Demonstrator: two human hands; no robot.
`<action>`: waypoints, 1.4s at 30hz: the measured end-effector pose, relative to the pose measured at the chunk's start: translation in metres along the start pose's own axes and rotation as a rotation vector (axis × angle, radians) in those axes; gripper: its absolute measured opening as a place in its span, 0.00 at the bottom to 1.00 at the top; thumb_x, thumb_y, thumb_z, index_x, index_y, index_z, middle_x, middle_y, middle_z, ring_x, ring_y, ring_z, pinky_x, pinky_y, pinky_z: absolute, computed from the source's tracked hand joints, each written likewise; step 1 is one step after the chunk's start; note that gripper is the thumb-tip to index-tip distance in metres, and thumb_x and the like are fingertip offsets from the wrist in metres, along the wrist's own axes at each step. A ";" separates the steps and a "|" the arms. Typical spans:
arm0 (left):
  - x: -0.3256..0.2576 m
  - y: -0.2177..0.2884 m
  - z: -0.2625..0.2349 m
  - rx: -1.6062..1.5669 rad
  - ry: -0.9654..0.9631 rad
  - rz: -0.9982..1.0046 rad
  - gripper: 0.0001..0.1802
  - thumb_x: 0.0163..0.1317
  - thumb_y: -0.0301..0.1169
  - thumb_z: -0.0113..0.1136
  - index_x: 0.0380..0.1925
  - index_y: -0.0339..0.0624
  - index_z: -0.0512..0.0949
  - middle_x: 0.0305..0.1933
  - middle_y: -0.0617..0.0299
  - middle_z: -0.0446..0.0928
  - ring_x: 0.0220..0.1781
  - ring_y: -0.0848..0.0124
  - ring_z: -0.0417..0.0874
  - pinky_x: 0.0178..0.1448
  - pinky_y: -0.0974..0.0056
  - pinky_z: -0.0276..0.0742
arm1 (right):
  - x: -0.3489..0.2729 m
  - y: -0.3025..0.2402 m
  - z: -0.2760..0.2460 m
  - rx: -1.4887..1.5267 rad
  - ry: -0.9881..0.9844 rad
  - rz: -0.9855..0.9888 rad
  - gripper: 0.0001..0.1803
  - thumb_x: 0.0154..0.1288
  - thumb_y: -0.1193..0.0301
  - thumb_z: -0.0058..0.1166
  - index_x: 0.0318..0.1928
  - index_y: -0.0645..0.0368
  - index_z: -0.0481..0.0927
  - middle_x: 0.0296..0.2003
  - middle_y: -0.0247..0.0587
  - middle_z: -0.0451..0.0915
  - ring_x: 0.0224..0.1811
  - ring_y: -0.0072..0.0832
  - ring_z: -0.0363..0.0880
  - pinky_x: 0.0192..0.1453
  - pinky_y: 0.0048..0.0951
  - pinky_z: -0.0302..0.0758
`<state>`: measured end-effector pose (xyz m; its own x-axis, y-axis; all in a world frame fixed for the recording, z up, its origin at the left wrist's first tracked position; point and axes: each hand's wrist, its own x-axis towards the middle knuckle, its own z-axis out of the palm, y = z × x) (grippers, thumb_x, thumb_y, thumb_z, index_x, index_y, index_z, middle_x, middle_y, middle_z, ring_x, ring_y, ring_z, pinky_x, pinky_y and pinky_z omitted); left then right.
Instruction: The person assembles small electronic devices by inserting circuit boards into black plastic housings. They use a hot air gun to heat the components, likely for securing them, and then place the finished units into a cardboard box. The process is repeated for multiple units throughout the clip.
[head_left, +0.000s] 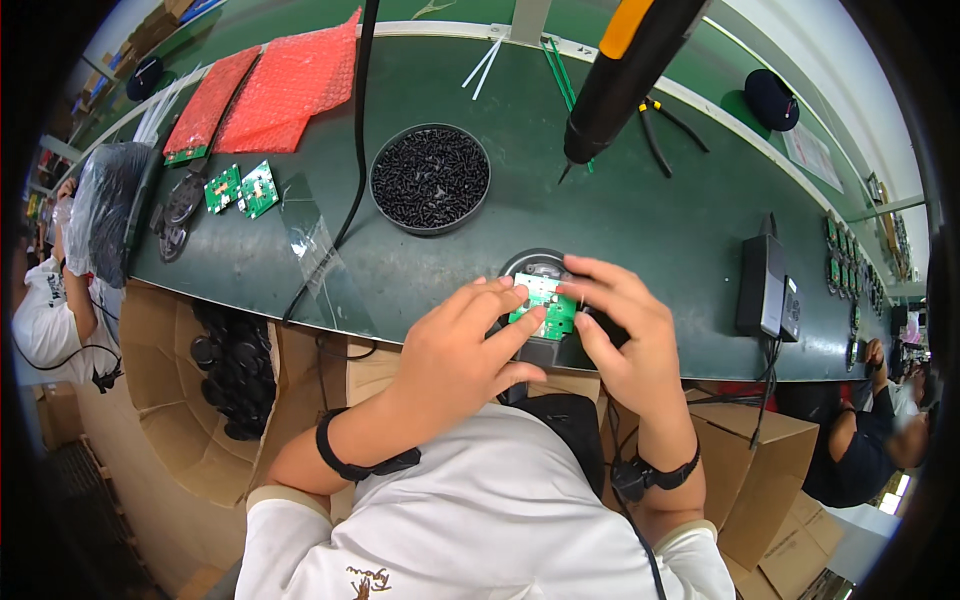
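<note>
A green circuit board (541, 303) lies in a round-topped black plastic housing (541, 350) at the table's near edge. My left hand (462, 338) reaches over from the left, two fingertips pressed on the board and the thumb low beside the housing. On the other side is my right hand (632, 335), its fingers apart and curved. Its index fingertip and thumb touch or nearly touch the board's right edge. The fingers cover parts of the board and housing.
A round bowl of black screws (430, 178) stands beyond my hands. Above hangs an electric screwdriver (620, 90). Pliers (655, 140), loose circuit boards (258, 190), red bubble wrap (290, 100) and a black power adapter (762, 287) lie around. A carton (160, 370) holds black parts. Other people sit both sides.
</note>
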<state>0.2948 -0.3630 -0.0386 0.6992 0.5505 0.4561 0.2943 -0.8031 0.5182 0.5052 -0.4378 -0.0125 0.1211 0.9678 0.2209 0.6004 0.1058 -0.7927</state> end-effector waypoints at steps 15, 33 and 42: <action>0.001 0.000 -0.001 0.036 -0.045 0.029 0.31 0.45 0.46 0.74 0.51 0.44 0.85 0.54 0.59 0.81 0.58 0.57 0.82 0.65 0.52 0.82 | 0.009 0.010 0.014 -0.151 0.060 -0.128 0.19 0.51 0.75 0.74 0.45 0.61 0.87 0.51 0.42 0.86 0.53 0.45 0.82 0.55 0.39 0.79; 0.041 -0.035 -0.050 0.111 0.145 -0.152 0.12 0.57 0.22 0.70 0.41 0.38 0.83 0.41 0.51 0.82 0.42 0.51 0.85 0.47 0.51 0.81 | 0.077 -0.011 -0.014 -0.015 0.111 -0.011 0.31 0.59 0.69 0.73 0.63 0.61 0.79 0.54 0.47 0.85 0.51 0.36 0.86 0.57 0.38 0.81; 0.082 -0.078 -0.045 0.521 -0.045 -0.333 0.07 0.61 0.25 0.67 0.39 0.38 0.82 0.40 0.51 0.79 0.41 0.48 0.84 0.45 0.49 0.80 | 0.213 -0.025 0.009 0.417 0.302 -0.243 0.20 0.64 0.65 0.70 0.49 0.63 0.79 0.36 0.36 0.85 0.39 0.25 0.82 0.50 0.31 0.78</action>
<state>0.2995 -0.2452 -0.0088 0.5386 0.7898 0.2935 0.7728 -0.6018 0.2013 0.5093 -0.2328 0.0493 0.2764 0.8024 0.5289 0.2837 0.4577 -0.8426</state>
